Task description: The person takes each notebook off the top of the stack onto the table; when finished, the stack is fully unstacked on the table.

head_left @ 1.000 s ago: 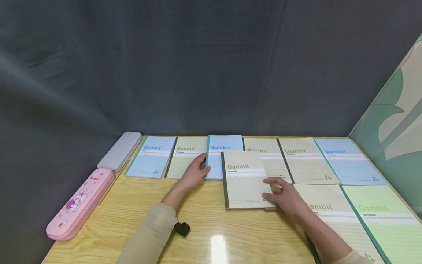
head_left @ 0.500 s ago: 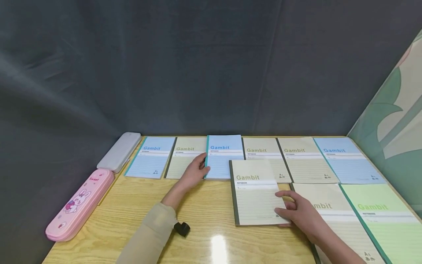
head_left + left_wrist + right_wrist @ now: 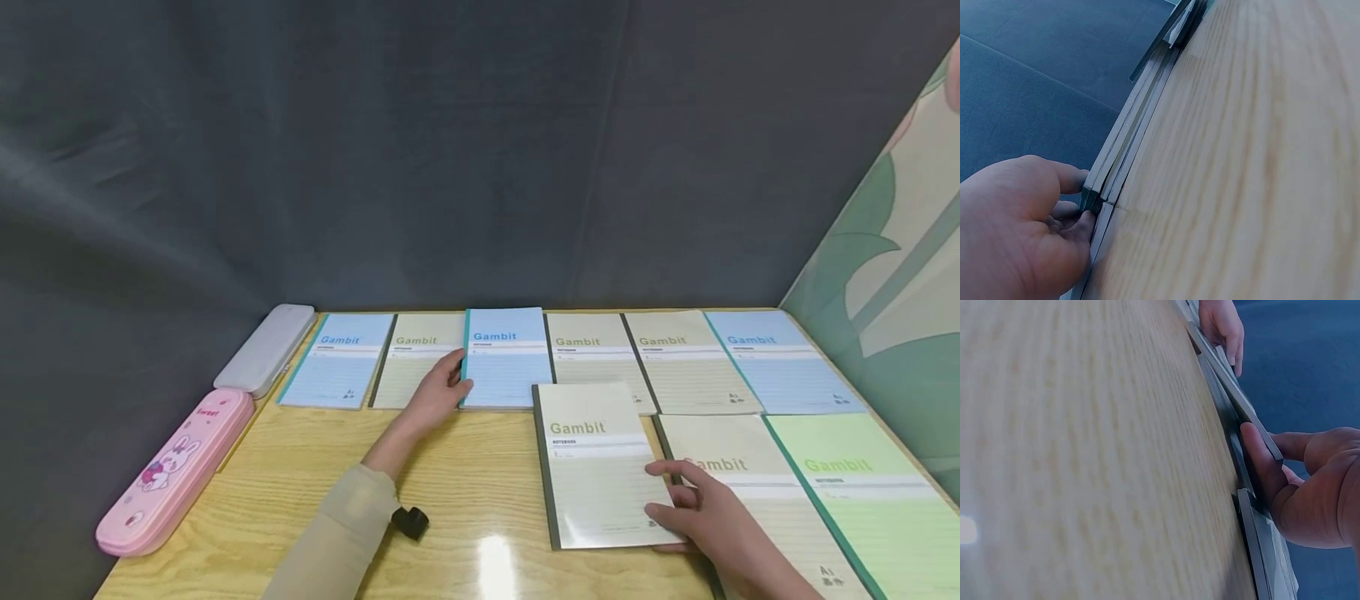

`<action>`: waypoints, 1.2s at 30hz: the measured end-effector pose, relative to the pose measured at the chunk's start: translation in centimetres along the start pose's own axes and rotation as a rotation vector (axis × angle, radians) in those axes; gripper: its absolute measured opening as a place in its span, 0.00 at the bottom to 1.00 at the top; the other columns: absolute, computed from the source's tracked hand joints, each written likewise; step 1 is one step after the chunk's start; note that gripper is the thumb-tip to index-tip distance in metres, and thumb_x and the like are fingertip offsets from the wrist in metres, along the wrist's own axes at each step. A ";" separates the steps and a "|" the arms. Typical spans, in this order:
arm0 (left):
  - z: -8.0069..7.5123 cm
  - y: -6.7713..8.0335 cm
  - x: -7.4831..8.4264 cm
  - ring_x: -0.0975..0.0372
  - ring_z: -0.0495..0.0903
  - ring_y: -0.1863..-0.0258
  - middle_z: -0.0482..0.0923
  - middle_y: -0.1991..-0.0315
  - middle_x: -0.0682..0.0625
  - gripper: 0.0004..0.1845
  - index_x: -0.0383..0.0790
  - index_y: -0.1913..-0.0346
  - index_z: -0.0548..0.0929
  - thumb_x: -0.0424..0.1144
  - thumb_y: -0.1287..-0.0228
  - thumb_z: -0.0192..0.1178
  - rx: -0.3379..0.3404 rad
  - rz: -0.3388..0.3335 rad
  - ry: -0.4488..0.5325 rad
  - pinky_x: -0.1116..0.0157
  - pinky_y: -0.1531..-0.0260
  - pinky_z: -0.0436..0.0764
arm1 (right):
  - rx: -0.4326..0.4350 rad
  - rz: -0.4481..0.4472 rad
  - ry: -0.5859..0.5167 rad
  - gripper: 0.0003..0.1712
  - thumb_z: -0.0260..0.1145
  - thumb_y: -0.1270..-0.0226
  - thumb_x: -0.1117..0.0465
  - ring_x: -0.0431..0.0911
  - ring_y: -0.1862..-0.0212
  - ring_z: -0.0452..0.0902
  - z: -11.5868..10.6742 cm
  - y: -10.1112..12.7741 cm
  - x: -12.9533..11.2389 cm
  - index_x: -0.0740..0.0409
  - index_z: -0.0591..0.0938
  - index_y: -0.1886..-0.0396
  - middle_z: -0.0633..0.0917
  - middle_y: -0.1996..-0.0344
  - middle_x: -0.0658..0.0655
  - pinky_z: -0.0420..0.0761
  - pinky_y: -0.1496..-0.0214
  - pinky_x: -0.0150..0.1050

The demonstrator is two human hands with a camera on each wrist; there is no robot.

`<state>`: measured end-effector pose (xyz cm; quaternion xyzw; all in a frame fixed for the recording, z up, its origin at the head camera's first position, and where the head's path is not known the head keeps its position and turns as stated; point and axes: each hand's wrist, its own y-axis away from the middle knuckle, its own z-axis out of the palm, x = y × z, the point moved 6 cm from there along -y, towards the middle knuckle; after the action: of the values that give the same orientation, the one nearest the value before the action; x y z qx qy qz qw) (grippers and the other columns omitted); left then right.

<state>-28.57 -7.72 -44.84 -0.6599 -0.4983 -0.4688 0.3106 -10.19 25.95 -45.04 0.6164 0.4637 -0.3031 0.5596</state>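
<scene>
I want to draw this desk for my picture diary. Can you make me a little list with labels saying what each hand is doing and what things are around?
left hand: grips the edge of the light blue Gambit notebook in the back row
right hand: holds the beige Gambit notebook with a dark spine, thumb under its edge
surface: glossy wooden table
left side: pink rabbit pencil case, grey pencil case
right front: green Gambit notebook
</scene>
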 end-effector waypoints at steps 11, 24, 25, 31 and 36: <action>-0.2 0.3 0.3 0.47 0.54 0.23 0.49 0.21 0.38 0.33 0.33 0.20 0.52 0.32 0.21 0.52 -0.008 0.005 -0.006 0.55 0.28 0.64 | 0.057 0.030 0.301 0.33 0.72 0.33 0.57 0.47 0.70 0.78 -1.2 1.4 0.4 0.63 0.72 0.33 0.82 0.72 0.53 0.75 0.67 0.34; 0.0 0.1 0.2 0.48 0.55 0.23 0.49 0.21 0.38 0.33 0.33 0.20 0.52 0.32 0.21 0.52 -0.002 0.011 -0.014 0.55 0.28 0.63 | 0.076 0.157 0.213 0.22 0.75 0.36 0.56 0.50 0.65 0.81 -1.9 2.8 2.3 0.61 0.81 0.47 0.85 0.56 0.65 0.83 0.63 0.41; -0.1 0.1 0.2 0.48 0.55 0.23 0.49 0.21 0.38 0.33 0.33 0.20 0.52 0.32 0.21 0.52 -0.003 0.013 -0.014 0.55 0.28 0.63 | 0.085 0.167 0.195 0.22 0.75 0.37 0.56 0.49 0.65 0.80 -1.9 2.8 2.4 0.61 0.81 0.47 0.84 0.53 0.67 0.84 0.62 0.43; -0.2 0.0 0.0 0.47 0.54 0.23 0.48 0.20 0.38 0.34 0.34 0.20 0.52 0.33 0.21 0.52 -0.006 0.020 -0.005 0.54 0.28 0.62 | 0.081 0.166 0.161 0.22 0.74 0.36 0.57 0.45 0.77 0.70 -2.0 3.3 2.7 0.61 0.81 0.46 0.84 0.64 0.60 0.83 0.66 0.42; -0.1 0.1 -0.1 0.48 0.54 0.23 0.49 0.20 0.38 0.34 0.33 0.20 0.52 0.33 0.21 0.52 -0.010 0.017 -0.014 0.55 0.28 0.62 | -0.004 0.115 0.153 0.23 0.73 0.33 0.56 0.43 0.81 0.62 -2.0 3.3 3.0 0.63 0.79 0.44 0.75 0.75 0.49 0.78 0.74 0.40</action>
<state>-28.54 -7.85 -44.85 -0.6689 -0.4925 -0.4641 0.3077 -6.28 28.74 -45.97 0.6621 0.4698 -0.2216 0.5402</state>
